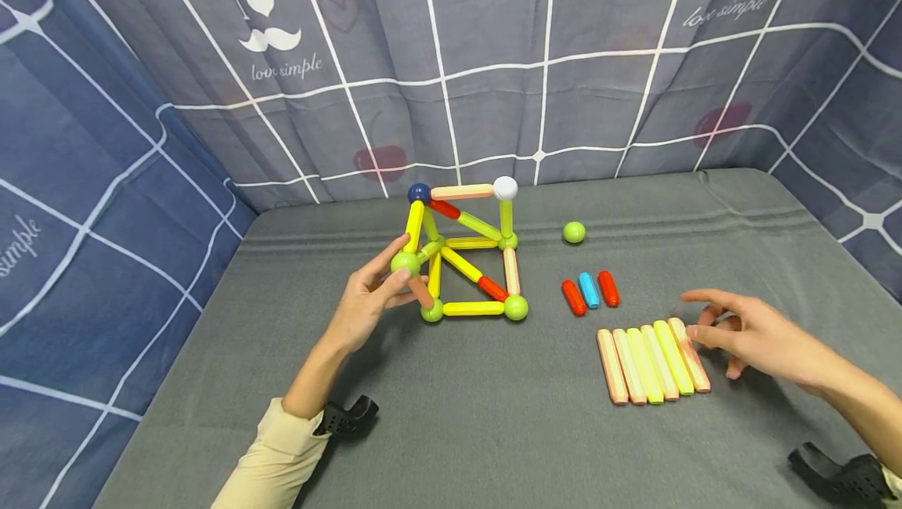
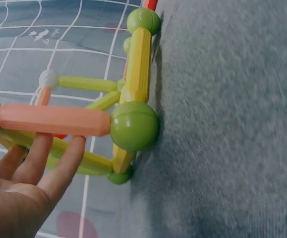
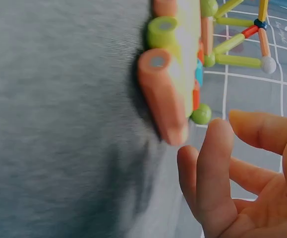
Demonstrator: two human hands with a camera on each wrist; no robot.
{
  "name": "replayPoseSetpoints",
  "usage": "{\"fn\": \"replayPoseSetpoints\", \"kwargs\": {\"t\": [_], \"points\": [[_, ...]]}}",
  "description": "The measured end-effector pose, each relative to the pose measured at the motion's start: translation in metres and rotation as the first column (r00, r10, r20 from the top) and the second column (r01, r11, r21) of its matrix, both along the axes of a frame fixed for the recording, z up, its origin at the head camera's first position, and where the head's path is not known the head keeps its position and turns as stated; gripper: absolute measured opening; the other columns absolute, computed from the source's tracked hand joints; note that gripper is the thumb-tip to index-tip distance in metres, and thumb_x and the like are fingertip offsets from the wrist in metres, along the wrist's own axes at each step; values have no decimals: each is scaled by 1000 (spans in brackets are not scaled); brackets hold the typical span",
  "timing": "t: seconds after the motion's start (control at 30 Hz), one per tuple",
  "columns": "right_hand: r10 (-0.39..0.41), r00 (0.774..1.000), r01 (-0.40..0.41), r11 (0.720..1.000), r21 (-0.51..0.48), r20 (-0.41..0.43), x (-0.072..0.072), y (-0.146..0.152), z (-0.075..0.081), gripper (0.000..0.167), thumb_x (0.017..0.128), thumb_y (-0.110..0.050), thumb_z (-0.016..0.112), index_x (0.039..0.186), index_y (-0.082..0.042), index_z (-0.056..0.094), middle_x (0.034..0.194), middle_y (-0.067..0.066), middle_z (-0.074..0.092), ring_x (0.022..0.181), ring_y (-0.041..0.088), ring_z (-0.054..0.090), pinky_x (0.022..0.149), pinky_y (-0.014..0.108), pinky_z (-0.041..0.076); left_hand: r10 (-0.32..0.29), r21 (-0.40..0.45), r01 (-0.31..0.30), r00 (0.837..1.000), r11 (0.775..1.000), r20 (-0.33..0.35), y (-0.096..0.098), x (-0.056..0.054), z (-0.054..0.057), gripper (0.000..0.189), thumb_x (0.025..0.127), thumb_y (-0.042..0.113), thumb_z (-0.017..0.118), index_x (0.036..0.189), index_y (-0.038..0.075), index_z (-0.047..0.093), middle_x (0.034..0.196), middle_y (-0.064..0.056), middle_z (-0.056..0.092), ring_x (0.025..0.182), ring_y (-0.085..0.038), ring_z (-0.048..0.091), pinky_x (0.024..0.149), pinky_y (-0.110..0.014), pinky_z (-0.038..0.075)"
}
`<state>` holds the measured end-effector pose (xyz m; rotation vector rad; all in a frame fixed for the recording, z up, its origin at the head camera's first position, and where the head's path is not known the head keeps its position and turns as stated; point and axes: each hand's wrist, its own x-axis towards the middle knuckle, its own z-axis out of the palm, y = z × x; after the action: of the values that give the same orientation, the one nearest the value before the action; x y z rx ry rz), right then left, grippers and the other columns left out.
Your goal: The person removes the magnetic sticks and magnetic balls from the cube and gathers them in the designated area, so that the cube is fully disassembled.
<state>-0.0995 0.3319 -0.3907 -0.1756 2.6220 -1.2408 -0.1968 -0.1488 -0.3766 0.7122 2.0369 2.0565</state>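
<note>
A frame of magnetic rods and balls stands left of the table's middle, with yellow-green rods [image 1: 472, 308], a dark blue ball [image 1: 419, 193] and a white ball [image 1: 505, 188]. My left hand [image 1: 362, 307] holds the green ball [image 1: 405, 263] at its upper near-left corner, thumb on the near side. Below that ball runs an orange rod [image 2: 54, 119], with fingers behind it in the left wrist view. My right hand [image 1: 764, 341] hovers by the right end of a row of long rods [image 1: 644, 364], fingers loosely bent and nothing held. Its thumb is close to the last orange rod [image 3: 163, 94]; contact is unclear.
Two short red rods [image 1: 609, 288] and a short blue rod [image 1: 588, 290] lie between the frame and the row. A loose green ball [image 1: 574, 232] sits behind them. Checked cloth [image 1: 486, 117] hangs behind the grey table [image 1: 458, 415] and at both sides.
</note>
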Motion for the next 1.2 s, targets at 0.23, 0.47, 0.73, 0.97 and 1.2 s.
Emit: {"fn": "replayPoseSetpoints", "kwargs": {"t": [0.23,0.47,0.73,0.97,1.2], "points": [[19,1000,-20,999,-40,-24,-11,-18,12,55,98,-16,63,141,9,40,109,18,56,65,19,61,55,35,56,52,-24,-52,999,998,-9,7,7,2,55,102,7,53,154,7,33,144,-27,44,116,-41,58,89,-43,53],[94,995,-96,981,-168,-18,-24,-57,17,48,97,-14,63,137,7,47,119,24,54,63,24,63,56,36,56,61,-27,-61,998,998,-12,19,22,4,58,100,4,55,154,8,33,152,-24,35,118,-47,54,86,-43,55],[166,986,-160,961,-224,5,-44,-112,12,44,95,-14,65,134,2,52,128,25,52,67,31,64,59,37,58,23,-90,-19,999,996,49,32,42,13,73,95,7,65,156,20,27,139,-25,37,99,-35,68,86,-41,56],[229,974,-218,937,-273,9,-55,-135,0,37,94,-2,61,129,8,54,120,24,57,78,29,63,57,38,58,-29,-98,35,998,995,59,33,47,16,66,102,16,57,158,20,21,142,-24,34,104,-35,65,87,-41,55],[197,980,-186,951,-246,20,-61,-139,1,31,95,-2,62,124,8,60,112,21,60,57,28,63,55,37,58,61,-147,-67,997,987,-40,29,33,11,55,107,16,46,157,18,25,133,-26,46,93,-32,68,80,-41,58]]}}
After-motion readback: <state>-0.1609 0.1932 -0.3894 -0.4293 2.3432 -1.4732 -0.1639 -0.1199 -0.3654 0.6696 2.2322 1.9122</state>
